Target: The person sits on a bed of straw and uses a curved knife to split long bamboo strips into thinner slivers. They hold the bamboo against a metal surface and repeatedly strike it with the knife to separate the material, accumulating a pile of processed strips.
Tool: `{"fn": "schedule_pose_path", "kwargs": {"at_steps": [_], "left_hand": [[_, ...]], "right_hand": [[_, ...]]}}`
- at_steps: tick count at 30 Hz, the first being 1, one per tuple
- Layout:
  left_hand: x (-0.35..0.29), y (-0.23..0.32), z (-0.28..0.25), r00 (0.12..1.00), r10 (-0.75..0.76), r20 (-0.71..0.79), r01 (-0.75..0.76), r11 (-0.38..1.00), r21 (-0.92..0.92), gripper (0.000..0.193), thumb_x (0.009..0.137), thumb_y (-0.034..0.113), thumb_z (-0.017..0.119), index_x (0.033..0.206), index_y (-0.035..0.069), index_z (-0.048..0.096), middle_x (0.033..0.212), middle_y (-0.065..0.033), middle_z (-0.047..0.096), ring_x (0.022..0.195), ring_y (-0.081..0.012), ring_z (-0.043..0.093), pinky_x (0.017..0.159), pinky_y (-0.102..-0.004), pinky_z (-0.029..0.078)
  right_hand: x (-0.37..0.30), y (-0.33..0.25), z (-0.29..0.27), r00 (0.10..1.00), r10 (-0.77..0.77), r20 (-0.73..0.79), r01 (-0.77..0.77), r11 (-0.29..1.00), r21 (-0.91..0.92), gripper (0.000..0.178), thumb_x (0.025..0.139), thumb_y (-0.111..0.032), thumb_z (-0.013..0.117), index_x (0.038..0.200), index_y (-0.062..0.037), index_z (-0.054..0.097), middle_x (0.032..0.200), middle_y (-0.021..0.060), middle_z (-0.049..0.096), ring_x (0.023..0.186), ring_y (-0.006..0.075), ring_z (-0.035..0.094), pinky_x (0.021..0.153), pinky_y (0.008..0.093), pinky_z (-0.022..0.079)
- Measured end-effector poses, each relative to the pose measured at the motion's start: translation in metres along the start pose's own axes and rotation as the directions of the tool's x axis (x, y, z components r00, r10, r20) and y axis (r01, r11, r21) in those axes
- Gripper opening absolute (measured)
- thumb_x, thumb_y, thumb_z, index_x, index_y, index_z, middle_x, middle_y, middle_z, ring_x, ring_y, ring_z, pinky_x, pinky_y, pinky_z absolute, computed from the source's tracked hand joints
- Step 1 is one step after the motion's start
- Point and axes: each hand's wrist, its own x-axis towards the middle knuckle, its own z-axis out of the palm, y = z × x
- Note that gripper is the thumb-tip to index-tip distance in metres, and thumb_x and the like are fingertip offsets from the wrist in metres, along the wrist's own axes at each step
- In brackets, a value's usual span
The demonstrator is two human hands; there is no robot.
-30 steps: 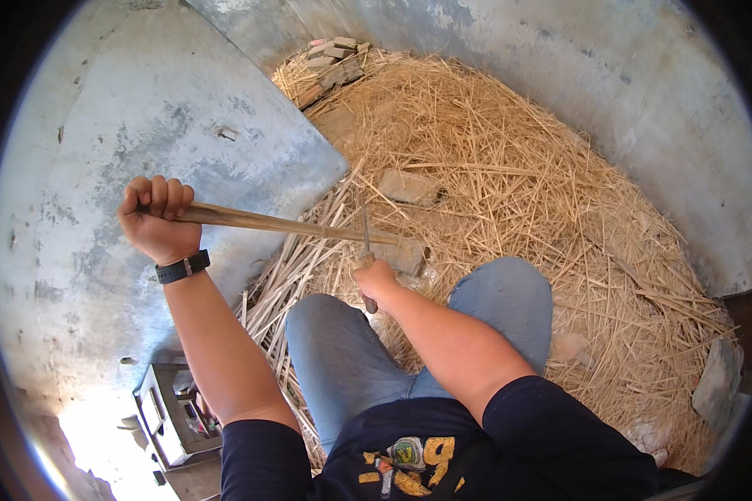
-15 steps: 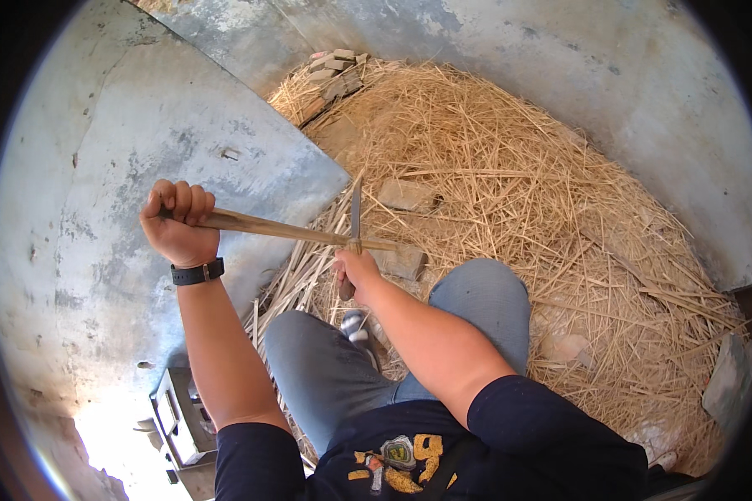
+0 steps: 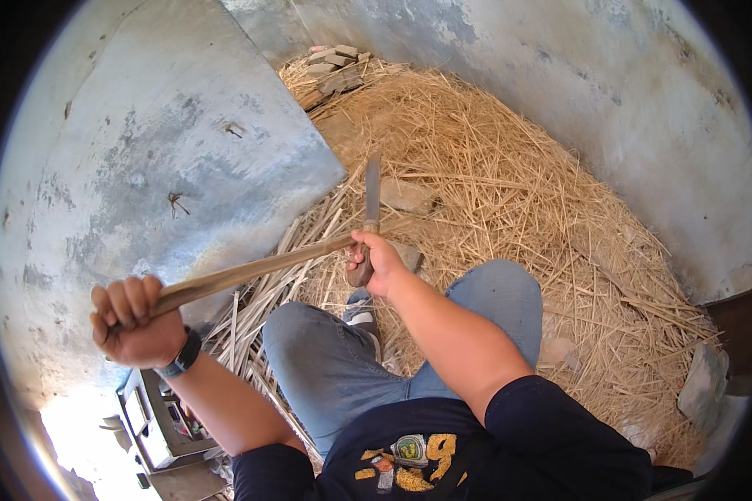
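My left hand (image 3: 142,324), a dark-strapped watch (image 3: 182,352) on its wrist, is wrapped round the near end of a long split bamboo strip (image 3: 255,269). The strip slants up to the right, and its far part meets the knife just by my right hand. My right hand (image 3: 383,264) is closed on the handle of a knife (image 3: 373,190) with a long straight blade pointing away from me. Past the knife, the strip's tip is hard to tell from the straw behind it. Both hands are above my bent knees.
Straw and split shavings (image 3: 510,200) cover the floor. A flat stone (image 3: 408,195) lies just beyond the knife, and stacked bricks (image 3: 334,67) stand at the far wall. Painted walls (image 3: 142,159) rise left and right. At lower left is a metal-framed stand (image 3: 159,417); a stone slab (image 3: 703,384) leans at right.
My left hand has moved down and to the left, pulling its end of the bamboo strip nearer me. The knife has shifted slightly right, and its blade shows broader.
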Motion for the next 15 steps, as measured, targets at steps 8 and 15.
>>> {"fn": "schedule_pose_path", "kwargs": {"at_steps": [8,15], "left_hand": [[-0.092,0.081,-0.136,0.846,0.183,-0.501,-0.074,0.97,0.23,0.018,0.094,0.016,0.054,0.108,0.006,0.059,0.094,-0.008,0.064,0.119,-0.0316,0.058,0.1,-0.0423,0.046],[-0.121,0.01,-0.142,0.904,0.328,-0.275,0.406,-0.453,0.794,0.063,0.082,0.024,0.076,0.134,-0.003,0.052,0.135,-0.0207,0.057,0.127,-0.0385,0.053,0.111,-0.0494,0.038]], "right_hand": [[-0.036,-0.035,0.092,0.956,-0.217,0.198,0.25,0.954,-0.163,0.024,0.093,-0.015,0.067,0.115,-0.0086,0.057,0.096,0.0035,0.057,0.059,0.0097,0.051,0.056,0.0295,0.047],[-0.054,-0.049,0.131,0.76,-0.523,0.387,0.65,0.599,-0.467,0.041,0.093,-0.013,0.067,0.131,-0.0058,0.054,0.113,0.0053,0.061,0.061,0.007,0.053,0.054,0.0246,0.047]]}}
